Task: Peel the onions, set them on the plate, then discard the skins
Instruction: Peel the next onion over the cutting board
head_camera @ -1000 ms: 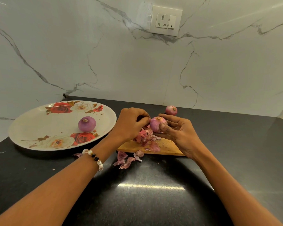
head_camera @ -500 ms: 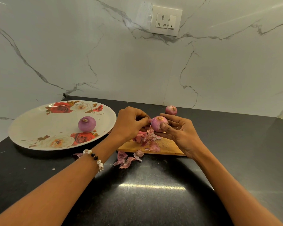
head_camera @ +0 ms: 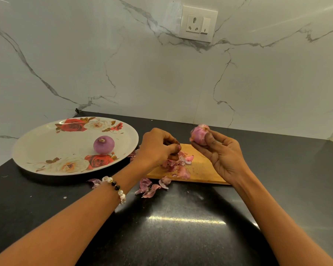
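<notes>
Floral plate (head_camera: 46,146) sits on the black worktop (head_camera: 181,217), off to the left of the left hand's fingers, w/ one peeled purple onion (head_camera: 103,144) resting in it, right of centre, root end up. Nothing else in the plate. Wooden board (head_camera: 202,173) lies under and between both hands, carrying a heap of pink onion skins (head_camera: 178,164); more skin scraps (head_camera: 152,187) lie on the worktop just at the board's near edge, below the left fingers, and one scrap (head_camera: 94,182) is near the plate's front rim by the beaded bracelet (head_camera: 116,188) on the left wrist. Left hand (head_camera: 158,146) hovers over the skin heap, fingers curled in tight toward the thumb; looks like a pinch, but can't tell if a bit of skin is in it. Right hand (head_camera: 219,152) is raised above the board's far right part, palm toward camera, thumb and fingertips gripping a partly skinned onion (head_camera: 199,136) at the top of the hand; lower fingers loosely extended. That onion is up off the board, well right of the left fingers. Marble wall behind w/ a socket (head_camera: 198,24).
</notes>
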The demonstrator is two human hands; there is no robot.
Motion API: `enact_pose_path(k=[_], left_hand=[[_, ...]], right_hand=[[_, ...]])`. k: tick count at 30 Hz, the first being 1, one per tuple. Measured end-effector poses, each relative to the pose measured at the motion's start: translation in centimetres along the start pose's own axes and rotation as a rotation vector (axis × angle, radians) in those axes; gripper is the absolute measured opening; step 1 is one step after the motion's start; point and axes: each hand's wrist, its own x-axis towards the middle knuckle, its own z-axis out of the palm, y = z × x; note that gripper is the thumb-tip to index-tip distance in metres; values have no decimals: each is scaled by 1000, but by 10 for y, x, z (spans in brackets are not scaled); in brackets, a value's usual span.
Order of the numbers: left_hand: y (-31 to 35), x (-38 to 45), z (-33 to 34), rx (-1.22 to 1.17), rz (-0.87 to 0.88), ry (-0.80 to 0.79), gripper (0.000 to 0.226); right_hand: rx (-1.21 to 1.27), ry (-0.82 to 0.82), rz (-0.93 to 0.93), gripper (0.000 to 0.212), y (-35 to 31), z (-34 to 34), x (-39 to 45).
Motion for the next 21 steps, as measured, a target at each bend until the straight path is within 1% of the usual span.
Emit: enact_pose_path(k=[2, 4, 8, 12, 17, 21], left_hand=[[1, -2, 2, 108, 66, 20, 17], [6, -4, 3, 167, 147, 81, 21], [10, -6, 2, 162, 216, 127, 26], [8, -6, 2, 201, 211, 152, 18], [8, -5, -1, 169, 135, 111, 20], [6, -4, -2, 137, 93, 75, 15]], right_hand=[[27, -15, 11, 48, 0, 1, 0], [24, -40, 26, 47, 1, 2, -1], [-24, -79, 47, 42, 5, 4, -3], [-91, -100, 39, 34, 8, 5, -5], [-188, -109, 7, 40, 6, 7, -6], [-225, -112, -4, 44, 8, 9, -7]])
